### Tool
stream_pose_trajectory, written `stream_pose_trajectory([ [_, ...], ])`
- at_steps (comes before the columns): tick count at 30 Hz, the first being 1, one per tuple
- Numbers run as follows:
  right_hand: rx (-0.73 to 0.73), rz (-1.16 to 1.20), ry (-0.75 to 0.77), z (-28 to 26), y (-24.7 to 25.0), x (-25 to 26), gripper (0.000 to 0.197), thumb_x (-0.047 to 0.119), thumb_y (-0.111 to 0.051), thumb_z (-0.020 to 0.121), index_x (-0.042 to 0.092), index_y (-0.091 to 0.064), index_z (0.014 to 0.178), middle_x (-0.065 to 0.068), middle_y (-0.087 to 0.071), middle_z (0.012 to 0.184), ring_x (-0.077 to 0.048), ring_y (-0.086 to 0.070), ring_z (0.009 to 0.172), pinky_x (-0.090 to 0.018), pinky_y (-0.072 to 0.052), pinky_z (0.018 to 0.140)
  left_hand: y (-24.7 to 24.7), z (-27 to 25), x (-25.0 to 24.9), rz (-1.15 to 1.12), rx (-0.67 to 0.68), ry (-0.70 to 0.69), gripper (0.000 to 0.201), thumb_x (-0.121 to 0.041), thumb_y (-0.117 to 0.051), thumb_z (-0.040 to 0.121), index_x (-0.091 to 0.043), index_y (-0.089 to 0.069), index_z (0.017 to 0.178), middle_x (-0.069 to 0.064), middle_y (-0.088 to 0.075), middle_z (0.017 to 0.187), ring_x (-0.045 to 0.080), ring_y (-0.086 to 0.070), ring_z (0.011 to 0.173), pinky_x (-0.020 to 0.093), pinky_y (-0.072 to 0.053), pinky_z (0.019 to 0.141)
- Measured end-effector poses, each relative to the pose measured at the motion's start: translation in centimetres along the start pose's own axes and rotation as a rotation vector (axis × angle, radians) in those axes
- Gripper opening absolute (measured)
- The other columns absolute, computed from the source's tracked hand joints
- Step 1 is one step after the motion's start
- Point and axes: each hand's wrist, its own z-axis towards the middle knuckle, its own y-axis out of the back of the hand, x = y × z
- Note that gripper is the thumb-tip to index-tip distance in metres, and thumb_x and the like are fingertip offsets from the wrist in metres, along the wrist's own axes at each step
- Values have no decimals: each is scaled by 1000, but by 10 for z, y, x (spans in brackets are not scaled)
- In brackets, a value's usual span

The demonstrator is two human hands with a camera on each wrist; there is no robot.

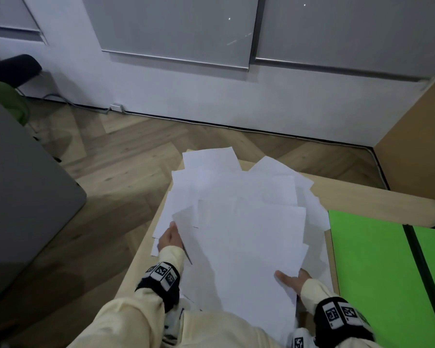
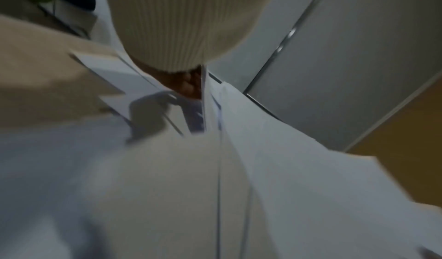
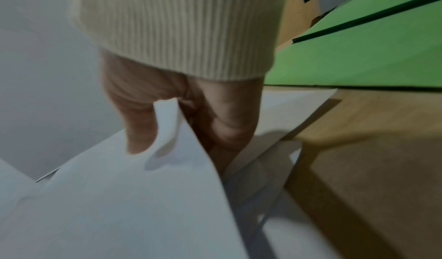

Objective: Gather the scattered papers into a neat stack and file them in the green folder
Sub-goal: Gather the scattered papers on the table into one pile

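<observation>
Right hand has the near right corner of the top sheet pinched, thumb on top and fingers curled underneath, which the right wrist view shows pretty clearly. Left hand is at the left edge of the pile, about 9 o'clock from its middle; looks like it's gripping the edge of a sheet, though its fingers are tucked under paper and the left wrist view is too blurry to be sure. White papers are fanned out loosely across the light wood bench, overlapping at all angles, a few poking past the far edge around 12 o'clock. Green folder lies open and flat just beside the pile at 3 o'clock. My take on doing this step well: don't lift one sheet at a time. Sweep both hands inward from the sides so the sheets slide over each other into one bundle, then stand it up and tap the long and short edges on the bench to square it. Watch the far sheets, they could slip onto the floor if shoved.
</observation>
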Motion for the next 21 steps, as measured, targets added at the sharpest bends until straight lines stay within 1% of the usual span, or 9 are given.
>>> stream_pose_trajectory([
  [1, -21, 18, 29, -11, -3, 9, 88, 41, -74, 71, 1, -35, 139, -13, -47, 141, -31, -46, 129, -41, -35, 110, -4, -4, -1, 25, 61, 56, 59, -53, -39, 91, -9, -59, 123, 20, -60, 126, 38, -54, 121, 40, -39, 105],
  [3, -39, 1, 72, -25, -9, 22, 62, 24, -64, 85, -1, -40, 136, -18, -49, 139, -32, -48, 127, -39, -36, 109, -14, -14, 1, 116, 183, 34, 60, -47, -48, 90, -10, -46, 137, 18, -53, 137, 36, -50, 126, 38, -37, 107],
  [5, -13, -28, 48, -28, -15, 25, 60, 21, -62, 87, -4, -38, 135, -19, -48, 138, -32, -47, 128, -35, -37, 106, -20, -18, 5, 163, 239, -14, 56, -27, -64, 84, -7, -49, 134, 20, -60, 128, 36, -58, 115, 41, -46, 101],
  [8, 27, -46, 39, -33, -10, 26, 70, 27, -67, 82, -3, -33, 136, -17, -47, 140, -30, -46, 129, -33, -36, 106, -18, -15, 5, 251, 253, -26, 58, -7, -67, 79, -1, -47, 133, 21, -60, 124, 37, -59, 112, 39, -48, 99],
  [10, 57, 6, 73, -35, 0, 30, 94, 51, -77, 61, 0, -41, 131, -16, -58, 129, -24, -56, 120, -30, -43, 101, -13, -11, 2, 282, 263, -43, 58, -3, -65, 80, 1, -43, 133, 22, -59, 123, 38, -57, 114, 35, -45, 96],
  [12, -16, 200, 66, -26, 15, 39, 125, 77, -73, 22, 3, -52, 121, -15, -70, 109, -17, -66, 103, -27, -51, 91, -7, -8, 7, 327, 270, -32, 55, -3, -64, 81, 1, -43, 132, 24, -59, 120, 39, -57, 111, 37, -47, 93],
  [13, -60, 299, 46, -19, 22, 44, 127, 80, -69, 27, 3, -50, 126, -17, -66, 117, -21, -63, 109, -32, -49, 96, -4, -6, 10, 347, 281, -10, 53, -4, -64, 81, 1, -44, 130, 24, -59, 118, 38, -58, 109, 37, -48, 92],
  [16, -177, 425, 46, -15, 41, 63, 80, 49, -58, 83, 6, -29, 144, -14, -38, 148, -32, -39, 134, -41, -30, 110, 2, -4, 21, 345, 306, 38, 52, -7, -63, 80, 0, -45, 128, 21, -60, 111, 35, -59, 100, 36, -49, 88],
  [21, -344, 383, 148, -1, 44, 67, 35, 14, -55, 91, -2, -57, 122, -17, -60, 127, -31, -56, 117, -29, -39, 92, 4, 4, 24, 346, 269, 94, 54, -9, -65, 82, 1, -47, 132, 21, -58, 127, 36, -56, 115, 37, -44, 96],
])
